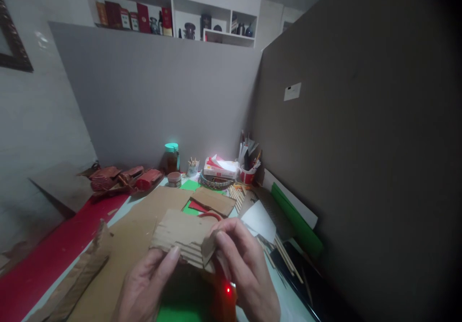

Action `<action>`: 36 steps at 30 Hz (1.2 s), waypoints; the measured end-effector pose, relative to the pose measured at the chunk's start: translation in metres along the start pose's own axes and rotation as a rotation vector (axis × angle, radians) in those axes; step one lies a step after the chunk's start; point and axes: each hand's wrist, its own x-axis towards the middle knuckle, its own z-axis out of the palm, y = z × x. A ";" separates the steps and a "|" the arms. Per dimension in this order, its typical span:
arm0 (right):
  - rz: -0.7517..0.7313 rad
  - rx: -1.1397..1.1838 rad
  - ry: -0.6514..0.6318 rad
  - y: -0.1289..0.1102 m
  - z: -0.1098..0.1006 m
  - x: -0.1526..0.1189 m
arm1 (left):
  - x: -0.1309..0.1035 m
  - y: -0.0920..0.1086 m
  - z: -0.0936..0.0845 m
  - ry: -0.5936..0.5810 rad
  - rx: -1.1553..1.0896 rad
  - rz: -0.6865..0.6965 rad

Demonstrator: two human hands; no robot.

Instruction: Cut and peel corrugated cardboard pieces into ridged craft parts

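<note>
A piece of corrugated cardboard (182, 228) is held up over the table, its ridged inner layer bare along the near edge. My left hand (147, 278) grips its lower left side, thumb on top. At the right end, my right hand (243, 264) pinches a loose paper flap (209, 249) of the same cardboard between thumb and fingers. Beneath the hands lie a green sheet (184, 312) and an orange object with a red light (228, 290), partly hidden. A red curved handle (210, 215) shows just behind the cardboard.
A big cardboard sheet (126, 235) covers the table's left part, with a torn strip (81, 274) on it. Behind are another cardboard piece (212, 200), a tissue box (221, 167), a pen cup (248, 173) and a jar (172, 158). Wooden sticks (288, 259) lie right.
</note>
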 end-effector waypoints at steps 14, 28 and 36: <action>0.096 0.595 0.049 0.008 0.003 0.008 | -0.001 0.018 0.012 0.006 -0.029 0.009; 0.041 0.612 0.136 0.005 0.004 0.006 | 0.006 0.014 0.008 0.015 -0.209 -0.080; -0.077 0.415 0.001 0.012 0.018 -0.015 | -0.006 -0.008 0.007 -0.003 -0.144 -0.185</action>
